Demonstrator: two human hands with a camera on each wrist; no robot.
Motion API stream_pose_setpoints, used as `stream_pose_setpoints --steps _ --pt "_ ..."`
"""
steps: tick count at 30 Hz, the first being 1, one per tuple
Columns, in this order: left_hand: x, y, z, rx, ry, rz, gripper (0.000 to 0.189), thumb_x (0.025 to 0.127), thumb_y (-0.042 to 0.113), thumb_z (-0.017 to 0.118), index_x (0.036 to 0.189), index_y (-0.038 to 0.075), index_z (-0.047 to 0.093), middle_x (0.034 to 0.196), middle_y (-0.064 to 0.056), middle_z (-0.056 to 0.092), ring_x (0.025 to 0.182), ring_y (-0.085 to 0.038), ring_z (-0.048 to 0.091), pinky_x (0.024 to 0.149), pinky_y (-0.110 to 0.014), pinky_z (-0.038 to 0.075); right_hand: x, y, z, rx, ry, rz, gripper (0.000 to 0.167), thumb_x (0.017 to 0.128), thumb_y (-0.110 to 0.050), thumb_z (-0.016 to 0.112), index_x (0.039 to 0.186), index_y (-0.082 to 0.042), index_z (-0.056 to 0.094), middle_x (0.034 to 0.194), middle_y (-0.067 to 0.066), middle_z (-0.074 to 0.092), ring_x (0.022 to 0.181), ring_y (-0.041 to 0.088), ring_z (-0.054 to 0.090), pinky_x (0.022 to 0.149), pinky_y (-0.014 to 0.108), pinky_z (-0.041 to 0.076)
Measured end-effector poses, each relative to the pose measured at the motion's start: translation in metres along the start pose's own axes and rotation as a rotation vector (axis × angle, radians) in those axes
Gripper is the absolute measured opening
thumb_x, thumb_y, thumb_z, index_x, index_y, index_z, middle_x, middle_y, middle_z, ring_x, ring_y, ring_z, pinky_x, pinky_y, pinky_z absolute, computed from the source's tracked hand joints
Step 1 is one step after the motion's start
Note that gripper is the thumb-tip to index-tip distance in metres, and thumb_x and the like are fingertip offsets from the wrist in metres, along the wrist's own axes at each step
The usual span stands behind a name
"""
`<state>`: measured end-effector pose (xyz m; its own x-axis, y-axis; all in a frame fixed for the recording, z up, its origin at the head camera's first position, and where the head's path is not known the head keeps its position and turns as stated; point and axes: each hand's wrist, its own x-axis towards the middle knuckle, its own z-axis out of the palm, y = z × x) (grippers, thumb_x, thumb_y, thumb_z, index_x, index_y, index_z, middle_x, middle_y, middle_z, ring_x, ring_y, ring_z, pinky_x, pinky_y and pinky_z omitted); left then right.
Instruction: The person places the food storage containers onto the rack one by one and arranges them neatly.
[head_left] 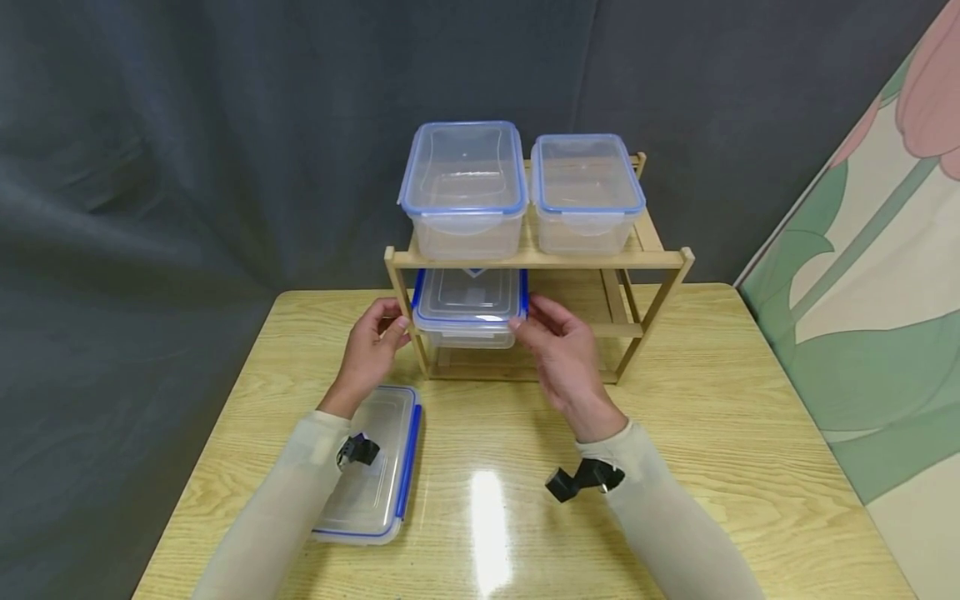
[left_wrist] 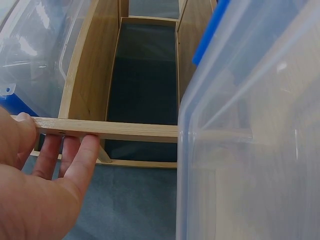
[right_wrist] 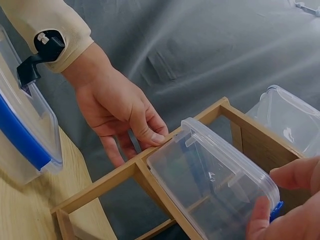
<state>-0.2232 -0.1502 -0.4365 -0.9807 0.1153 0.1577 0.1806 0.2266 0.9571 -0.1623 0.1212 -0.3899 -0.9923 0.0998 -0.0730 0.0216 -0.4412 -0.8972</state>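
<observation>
— Cream sleeves closest in the head view! Where's the work?
— Blue-rimmed box, on the lower shelf: right hand pinching its near corner, left hand at its opposite side, gripping the rack.
— Over to the left wrist: thumb and fingers clasp a wooden bar, with a flat container to the hand's right.
— Sensible brace, I'd say; it should stop the rack skidding.
— And the right wrist! Thumb and fingertip on the box's end, beside the blue clip.
— There I'd pinch the body, not the clip, which might pop, and keep the box level and square to the shelf.
</observation>
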Motion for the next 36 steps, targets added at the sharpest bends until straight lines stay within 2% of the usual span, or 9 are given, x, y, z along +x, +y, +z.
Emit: stream_pose_setpoints --steps 5,8,15,19,26,30,36 --pt "-0.002 -0.001 -0.002 0.008 -0.004 -0.006 0.025 0.111 0.008 0.052 0.134 -0.001 0.057 0.122 -0.019 0.058 0.117 -0.029 0.061 0.102 -0.040 0.063 -0.004 0.002 -0.002 0.026 -0.009 -0.011 0.065 0.094 0.018 0.063 0.155 0.009 0.041 0.143 0.021 0.052 0.117 0.019 0.062 0.103 0.020 0.059" --pt "-0.003 0.000 -0.003 0.013 -0.010 -0.013 0.025 0.111 0.010 0.052 0.134 0.001 0.057 0.124 -0.019 0.058 0.118 -0.030 0.061 0.102 -0.039 0.063 -0.011 0.003 -0.004 0.032 -0.008 -0.016 0.063 0.094 0.020 0.061 0.153 0.009 0.042 0.137 0.017 0.054 0.113 0.017 0.064 0.103 0.021 0.060" --pt "-0.003 0.003 -0.005 0.018 -0.035 -0.012 0.025 0.112 0.011 0.051 0.133 0.000 0.056 0.126 -0.020 0.057 0.121 -0.033 0.061 0.107 -0.050 0.060 -0.034 0.006 -0.009 0.004 -0.018 -0.035 0.057 0.093 0.020 0.062 0.145 0.007 0.045 0.127 0.010 0.057 0.112 0.020 0.064 0.100 0.022 0.061" --pt "-0.003 0.005 -0.006 0.015 -0.054 -0.015 0.024 0.111 0.009 0.052 0.133 0.000 0.056 0.127 -0.021 0.057 0.120 -0.035 0.061 0.106 -0.048 0.061 -0.054 0.013 -0.007 -0.020 -0.018 -0.038 0.053 0.090 0.021 0.064 0.138 0.004 0.048 0.122 0.009 0.058 0.106 0.018 0.065 0.096 0.022 0.062" --pt "-0.001 0.008 -0.008 0.048 -0.074 -0.028 0.023 0.112 0.011 0.051 0.133 0.003 0.056 0.127 -0.019 0.059 0.122 -0.033 0.061 0.104 -0.041 0.062 -0.083 0.047 0.002 -0.146 -0.088 -0.003 0.047 0.086 0.018 0.071 0.127 0.003 0.055 0.119 0.012 0.062 0.101 0.017 0.068 0.091 0.022 0.064" --pt "0.001 0.008 -0.010 0.069 -0.090 -0.031 0.023 0.112 0.013 0.051 0.133 0.006 0.056 0.127 -0.017 0.059 0.122 -0.032 0.061 0.102 -0.037 0.063 -0.091 0.075 0.006 -0.221 -0.137 0.049 0.047 0.085 0.014 0.076 0.127 0.008 0.056 0.117 0.010 0.064 0.100 0.016 0.068 0.088 0.020 0.063" --pt "0.004 0.005 -0.011 0.072 -0.100 -0.021 0.023 0.112 0.013 0.050 0.132 0.004 0.055 0.127 -0.018 0.058 0.121 -0.033 0.061 0.101 -0.037 0.063 -0.102 0.111 0.011 -0.305 -0.232 0.108 0.046 0.086 0.005 0.081 0.127 0.004 0.059 0.121 0.015 0.063 0.105 0.024 0.067 0.088 0.019 0.061"
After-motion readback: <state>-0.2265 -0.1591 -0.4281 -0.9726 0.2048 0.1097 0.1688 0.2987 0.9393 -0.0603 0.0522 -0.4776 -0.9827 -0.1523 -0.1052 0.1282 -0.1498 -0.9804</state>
